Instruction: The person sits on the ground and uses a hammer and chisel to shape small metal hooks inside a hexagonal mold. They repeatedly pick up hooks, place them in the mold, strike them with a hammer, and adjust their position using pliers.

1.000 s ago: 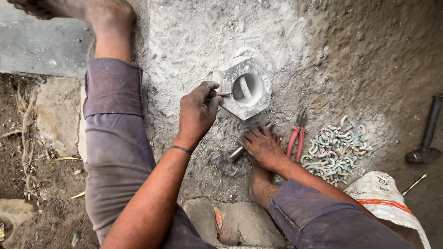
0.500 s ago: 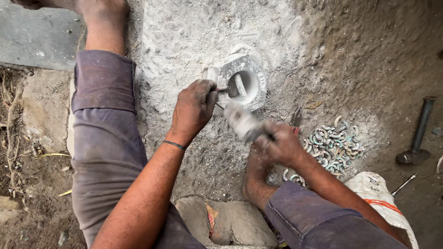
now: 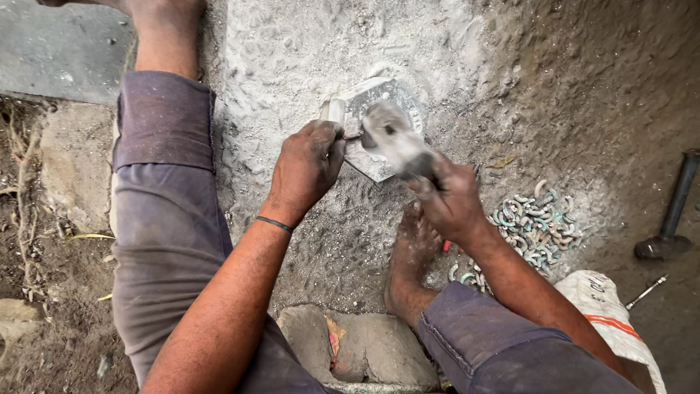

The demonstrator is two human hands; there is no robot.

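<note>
I sit on dusty ground with a grey metal block (image 3: 379,93) between my legs. My left hand (image 3: 306,164) pinches a small thin metal piece (image 3: 353,136) against the block's left side. My right hand (image 3: 452,201) is closed on a hammer (image 3: 394,138), whose blurred grey head hangs over the middle of the block, hiding its round hole. My bare right foot (image 3: 412,248) rests just below the block.
A pile of small curved metal links (image 3: 536,222) lies to the right, with a red tool handle (image 3: 445,246) at its edge. Farther right lie a sledgehammer (image 3: 667,233), a thin metal rod (image 3: 645,292) and a white sack (image 3: 605,306). A stone (image 3: 379,346) sits under me.
My right hand left the ground near the foot, rose with the hammer and swung it over the block. The left hand kept its hold at the block.
</note>
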